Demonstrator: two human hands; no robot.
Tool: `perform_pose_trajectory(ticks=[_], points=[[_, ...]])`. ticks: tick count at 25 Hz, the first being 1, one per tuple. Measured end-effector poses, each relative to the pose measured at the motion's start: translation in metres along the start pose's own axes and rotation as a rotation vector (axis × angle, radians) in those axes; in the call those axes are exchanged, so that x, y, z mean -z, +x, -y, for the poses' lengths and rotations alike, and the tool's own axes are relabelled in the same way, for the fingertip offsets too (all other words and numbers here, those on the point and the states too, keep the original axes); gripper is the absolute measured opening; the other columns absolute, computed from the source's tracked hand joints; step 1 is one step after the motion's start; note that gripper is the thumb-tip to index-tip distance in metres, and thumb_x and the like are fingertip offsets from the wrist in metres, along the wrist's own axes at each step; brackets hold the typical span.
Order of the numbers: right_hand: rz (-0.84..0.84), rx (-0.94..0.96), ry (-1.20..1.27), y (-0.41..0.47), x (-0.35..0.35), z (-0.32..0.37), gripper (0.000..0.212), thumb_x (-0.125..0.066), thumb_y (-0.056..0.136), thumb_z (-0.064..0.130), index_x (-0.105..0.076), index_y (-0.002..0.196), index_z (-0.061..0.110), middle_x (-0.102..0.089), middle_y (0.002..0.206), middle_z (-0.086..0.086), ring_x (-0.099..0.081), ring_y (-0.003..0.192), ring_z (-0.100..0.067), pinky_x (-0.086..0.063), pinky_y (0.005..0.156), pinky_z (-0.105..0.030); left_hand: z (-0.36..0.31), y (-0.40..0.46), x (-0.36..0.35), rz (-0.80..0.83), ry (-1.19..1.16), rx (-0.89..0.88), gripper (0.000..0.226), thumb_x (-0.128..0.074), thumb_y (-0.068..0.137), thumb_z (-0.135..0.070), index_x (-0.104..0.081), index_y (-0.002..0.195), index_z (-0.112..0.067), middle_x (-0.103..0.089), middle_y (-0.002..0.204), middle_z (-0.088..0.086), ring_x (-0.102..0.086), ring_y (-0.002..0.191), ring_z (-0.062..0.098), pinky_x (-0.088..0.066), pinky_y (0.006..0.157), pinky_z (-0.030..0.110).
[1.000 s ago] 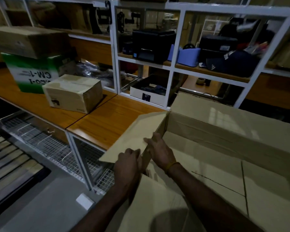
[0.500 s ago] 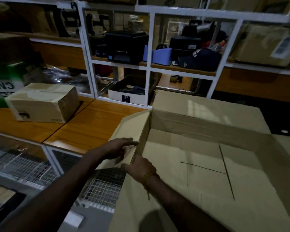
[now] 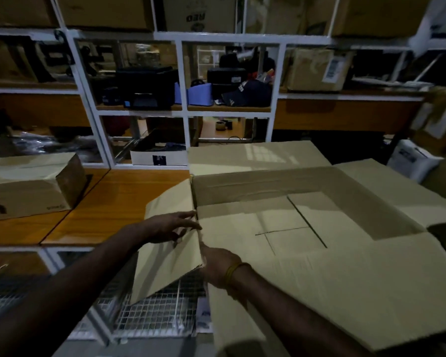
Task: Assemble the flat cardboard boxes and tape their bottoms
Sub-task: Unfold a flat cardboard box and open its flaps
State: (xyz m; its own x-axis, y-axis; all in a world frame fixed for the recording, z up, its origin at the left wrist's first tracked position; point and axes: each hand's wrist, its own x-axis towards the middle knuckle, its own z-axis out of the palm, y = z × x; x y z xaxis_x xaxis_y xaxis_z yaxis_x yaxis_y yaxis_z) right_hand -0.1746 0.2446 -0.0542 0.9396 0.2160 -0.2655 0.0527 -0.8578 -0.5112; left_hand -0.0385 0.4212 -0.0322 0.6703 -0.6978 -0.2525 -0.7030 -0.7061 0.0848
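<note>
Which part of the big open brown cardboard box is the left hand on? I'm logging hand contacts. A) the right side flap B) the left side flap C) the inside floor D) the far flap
B: the left hand lies with straight fingers on the left side flap of the big open brown cardboard box.

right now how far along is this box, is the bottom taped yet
Done: the large cardboard box stands opened up, its bottom flaps folded in to form a floor. In hand: the left hand lies with straight fingers on the left side flap, and the right hand holds the box's near left corner. Left: no tape shows on the floor seams, so taping looks undone.
</note>
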Motion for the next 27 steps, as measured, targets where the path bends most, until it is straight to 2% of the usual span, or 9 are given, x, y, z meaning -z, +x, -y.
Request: perform_pose_trajectory(ticks=[3,6,8,13,16,19,21,24,27], points=[[0.02,-0.036,-0.033,-0.035,0.009,-0.006,0.059,-0.056,0.095,0.032,-0.034,0.15,0.024,-0.057,0.136,-0.014,-0.058,0.116,-0.034,-0.05,0.095,-0.041,-0.025,-0.003,-0.004,-0.021,0.025,-0.06,0.068,-0.068,0.089,-0.013,-0.04,0.145,-0.039,-0.017,0.162,-0.001,-0.021,0.146,0.024,-0.036,0.11,0.043],[0.041,-0.125,-0.088,-0.064,0.011,-0.015,0.053,-0.059,0.093,0.029,-0.043,0.143,0.017,-0.057,0.136,-0.014,-0.057,0.117,-0.034,-0.049,0.096,-0.042,-0.057,0.003,-0.021,-0.103,0.052,-0.12,0.062,-0.075,0.083,-0.023,-0.047,0.138,-0.033,-0.035,0.151,0.002,-0.032,0.138,0.024,-0.045,0.1,0.04],[-0.018,-0.194,-0.113,-0.077,0.002,-0.016,0.051,-0.059,0.091,0.026,-0.043,0.14,0.018,-0.06,0.13,-0.015,-0.058,0.113,-0.035,-0.05,0.093,-0.042,-0.069,0.007,-0.033,-0.151,0.099,-0.107,0.06,-0.076,0.081,-0.032,-0.047,0.134,-0.033,-0.04,0.144,0.0,-0.031,0.138,0.026,-0.05,0.09,0.041],[-0.168,-0.307,-0.068,-0.087,-0.024,-0.01,0.05,-0.058,0.08,0.038,-0.047,0.127,0.025,-0.06,0.118,-0.012,-0.058,0.109,-0.035,-0.048,0.093,-0.045,-0.08,0.003,-0.041,-0.221,0.162,-0.096,0.055,-0.074,0.08,-0.04,-0.047,0.128,-0.037,-0.045,0.14,-0.006,-0.03,0.139,0.026,-0.049,0.088,0.043],[-0.261,-0.37,-0.032,-0.081,-0.042,-0.004,0.067,-0.061,0.084,0.048,-0.037,0.142,0.024,-0.057,0.126,-0.011,-0.058,0.115,-0.034,-0.047,0.095,-0.043,-0.086,-0.003,-0.046,-0.242,0.192,-0.108,0.053,-0.072,0.08,-0.044,-0.046,0.126,-0.039,-0.046,0.138,-0.007,-0.034,0.134,0.025,-0.047,0.088,0.044],[-0.448,-0.416,-0.115,-0.076,-0.056,0.004,0.046,-0.057,0.094,0.039,-0.042,0.134,0.021,-0.058,0.123,-0.008,-0.061,0.11,-0.031,-0.047,0.089,-0.04,-0.087,-0.006,-0.049,-0.248,0.181,-0.111,0.053,-0.071,0.081,-0.045,-0.046,0.128,-0.039,-0.045,0.14,-0.007,-0.032,0.137,0.024,-0.046,0.091,0.046],[-0.504,-0.426,-0.16,-0.071,-0.06,0.01,0.035,-0.055,0.096,0.03,-0.045,0.128,0.019,-0.059,0.121,-0.007,-0.063,0.106,-0.028,-0.05,0.085,-0.038,-0.082,-0.006,-0.047,-0.246,0.14,-0.13,0.056,-0.073,0.08,-0.045,-0.048,0.128,-0.038,-0.045,0.14,-0.007,-0.034,0.135,0.022,-0.049,0.084,0.041],[-0.545,-0.484,-0.127,-0.058,-0.057,0.023,0.039,-0.06,0.091,0.024,-0.045,0.127,0.017,-0.056,0.123,-0.007,-0.061,0.109,-0.026,-0.05,0.085,-0.038,-0.069,0.0,-0.035,-0.204,0.034,-0.189,0.057,-0.076,0.079,-0.042,-0.051,0.129,-0.037,-0.046,0.138,-0.003,-0.04,0.13,0.021,-0.05,0.082,0.038],[-0.578,-0.511,-0.187,-0.036,-0.057,0.039,0.05,-0.059,0.09,0.021,-0.038,0.135,0.017,-0.051,0.127,-0.009,-0.056,0.113,-0.027,-0.046,0.088,-0.039,-0.043,0.014,-0.026,-0.125,0.04,-0.223,0.06,-0.074,0.081,-0.043,-0.048,0.135,-0.04,-0.042,0.144,-0.002,-0.035,0.134,0.024,-0.046,0.095,0.042]])
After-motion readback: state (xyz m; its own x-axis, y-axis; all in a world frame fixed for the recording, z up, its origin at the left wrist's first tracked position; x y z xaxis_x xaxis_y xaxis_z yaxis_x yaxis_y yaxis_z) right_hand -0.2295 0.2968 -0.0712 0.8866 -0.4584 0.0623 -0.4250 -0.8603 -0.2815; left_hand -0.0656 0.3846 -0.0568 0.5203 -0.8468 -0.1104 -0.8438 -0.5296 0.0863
